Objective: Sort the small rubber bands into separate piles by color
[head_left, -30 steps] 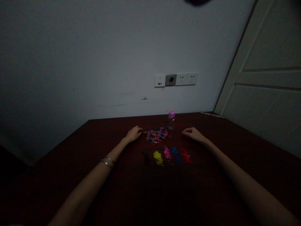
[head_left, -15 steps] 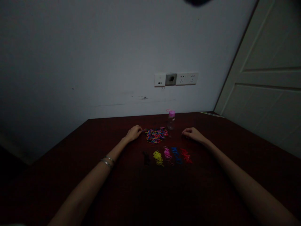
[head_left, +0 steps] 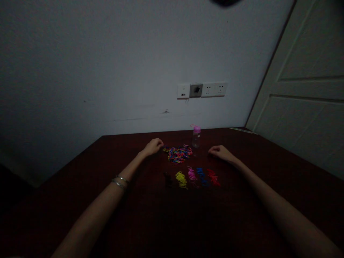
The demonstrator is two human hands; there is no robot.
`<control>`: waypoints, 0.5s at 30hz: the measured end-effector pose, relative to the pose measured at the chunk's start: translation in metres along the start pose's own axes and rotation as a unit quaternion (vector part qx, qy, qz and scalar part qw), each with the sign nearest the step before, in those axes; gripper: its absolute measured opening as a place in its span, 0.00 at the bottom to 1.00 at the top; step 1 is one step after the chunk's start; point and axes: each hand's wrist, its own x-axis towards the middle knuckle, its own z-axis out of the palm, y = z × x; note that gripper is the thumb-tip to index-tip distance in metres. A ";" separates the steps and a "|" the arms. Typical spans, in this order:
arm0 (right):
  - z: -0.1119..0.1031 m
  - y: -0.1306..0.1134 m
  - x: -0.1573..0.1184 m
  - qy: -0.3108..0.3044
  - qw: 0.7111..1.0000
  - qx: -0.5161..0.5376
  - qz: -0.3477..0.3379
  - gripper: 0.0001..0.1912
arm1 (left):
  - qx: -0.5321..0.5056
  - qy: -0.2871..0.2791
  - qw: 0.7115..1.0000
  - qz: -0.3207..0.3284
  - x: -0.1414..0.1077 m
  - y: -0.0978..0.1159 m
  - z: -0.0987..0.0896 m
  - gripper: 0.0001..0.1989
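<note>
A heap of mixed coloured bands (head_left: 178,154) lies on the dark red table (head_left: 139,222). At its left edge is my left hand (head_left: 155,146), fingers curled together; whatever they may hold is too small to see. My right hand (head_left: 218,152) rests on the table right of the heap, its fingers closed, their contents hidden. Nearer to me lie separate small piles: black (head_left: 168,178), yellow (head_left: 181,180), pink (head_left: 191,174), blue (head_left: 202,176) and red (head_left: 213,177). A clear bottle (head_left: 196,139) with a pink lid stands upright behind the heap.
Behind the table rises a pale wall (head_left: 134,71) with a row of sockets (head_left: 213,90). A panelled door (head_left: 306,89) stands at the right. A dark blurred shape hangs at the top edge.
My left hand has shifted slightly up and away from the edge of the heap, with its fingers drawn in more. My right hand stays in about the same place.
</note>
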 end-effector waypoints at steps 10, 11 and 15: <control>0.000 0.001 0.001 -0.006 1.000 -0.014 -0.002 0.15 | -0.009 -0.030 0.999 -0.032 0.007 0.004 0.003 0.10; 0.000 0.001 0.001 -0.006 1.000 -0.014 -0.002 0.15 | -0.002 -0.035 0.999 -0.037 0.006 0.006 0.003 0.10; 0.000 0.001 0.000 -0.004 1.000 -0.009 -0.008 0.15 | 0.019 -0.038 0.998 -0.047 0.005 0.014 0.002 0.09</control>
